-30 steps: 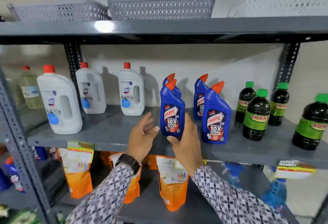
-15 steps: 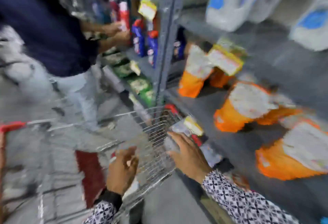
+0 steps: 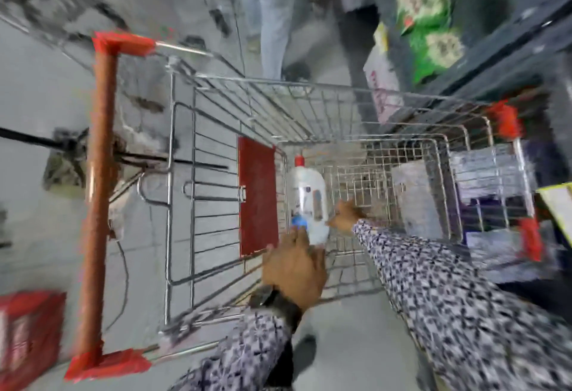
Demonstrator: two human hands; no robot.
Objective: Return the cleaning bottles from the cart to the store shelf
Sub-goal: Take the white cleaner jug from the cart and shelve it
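Cart: my silver wire shopping cart [image 3: 356, 103] with its red handle bar [image 3: 99, 174], seen from above.
Bottle: white plastic cleaning bottle with a red cap [image 3: 309, 195], lying in the cart basket.
Left hand [image 3: 294, 267]: mine, fingers spread loose, just beside the bottle's base.
Right hand [image 3: 345, 215]: mine, unclenched at the bottle's side; contact too blurred to tell.

Left hand [image 3: 295, 267] and right hand [image 3: 343, 215], fingers spread.

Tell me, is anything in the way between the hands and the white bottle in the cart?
Nothing visible is. The white bottle lies in the cart, open from above. The left hand and right hand are both close beside it with no other item between. The picture is blurry, so contact is unclear.
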